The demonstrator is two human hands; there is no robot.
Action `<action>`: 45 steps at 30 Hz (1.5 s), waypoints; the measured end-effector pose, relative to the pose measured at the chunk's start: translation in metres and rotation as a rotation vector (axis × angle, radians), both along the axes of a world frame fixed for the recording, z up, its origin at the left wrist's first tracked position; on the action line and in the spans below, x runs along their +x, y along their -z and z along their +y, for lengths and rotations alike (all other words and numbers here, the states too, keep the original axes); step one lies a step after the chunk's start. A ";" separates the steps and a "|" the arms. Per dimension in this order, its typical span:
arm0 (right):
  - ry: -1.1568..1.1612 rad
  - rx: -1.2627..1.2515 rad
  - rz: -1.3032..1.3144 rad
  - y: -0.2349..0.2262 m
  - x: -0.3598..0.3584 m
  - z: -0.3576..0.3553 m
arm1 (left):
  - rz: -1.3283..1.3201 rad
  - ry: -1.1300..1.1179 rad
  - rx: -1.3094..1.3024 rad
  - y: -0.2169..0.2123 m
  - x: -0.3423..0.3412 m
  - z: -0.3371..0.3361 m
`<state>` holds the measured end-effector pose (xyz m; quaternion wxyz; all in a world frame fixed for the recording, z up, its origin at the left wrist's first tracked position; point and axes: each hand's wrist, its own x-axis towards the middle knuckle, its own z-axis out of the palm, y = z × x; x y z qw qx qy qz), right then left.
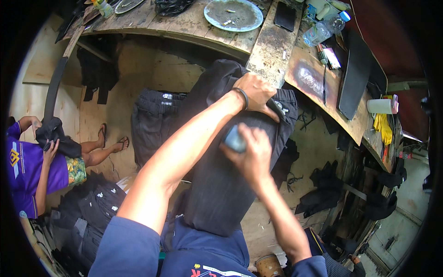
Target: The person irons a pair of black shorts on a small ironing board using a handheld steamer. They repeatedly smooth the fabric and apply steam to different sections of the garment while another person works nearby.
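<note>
A pair of black trousers [221, 180] is stretched lengthwise from a narrow wooden board [274, 51] down to my lap. Near the far end, my left hand [256, 94] grips the fabric, its thumb out along the waistband; a dark band circles that wrist. Over the middle of the stretched leg, my right hand [254, 154] is closed around a small blue-grey block [234, 139]. Motion blurs this hand, and I cannot tell what the block is made of or whether it touches the cloth.
On the bench are a round ash-filled plate [233, 15], a phone [285, 16], a plastic bottle [325, 30] and a black panel [355, 76]. Dark garments [99, 203] pile at lower left. Another person in purple [37, 161] handles black cloth at left. A striped sleeve [339, 265] shows lower right.
</note>
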<state>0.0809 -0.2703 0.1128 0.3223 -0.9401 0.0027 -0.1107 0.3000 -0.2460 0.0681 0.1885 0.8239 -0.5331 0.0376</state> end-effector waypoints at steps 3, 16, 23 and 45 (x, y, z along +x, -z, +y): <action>-0.011 0.016 0.119 -0.016 -0.086 0.056 | -0.015 -0.009 -0.025 0.003 -0.001 0.000; 0.047 0.027 0.084 -0.020 -0.130 0.063 | -0.048 -0.051 -0.009 0.002 -0.005 0.001; 0.097 -0.032 -0.024 -0.022 -0.087 0.012 | -0.081 -0.089 -0.006 -0.006 -0.009 0.002; 0.353 0.390 -0.112 0.022 -0.015 -0.066 | 1.018 -0.927 -0.311 0.052 -0.479 0.297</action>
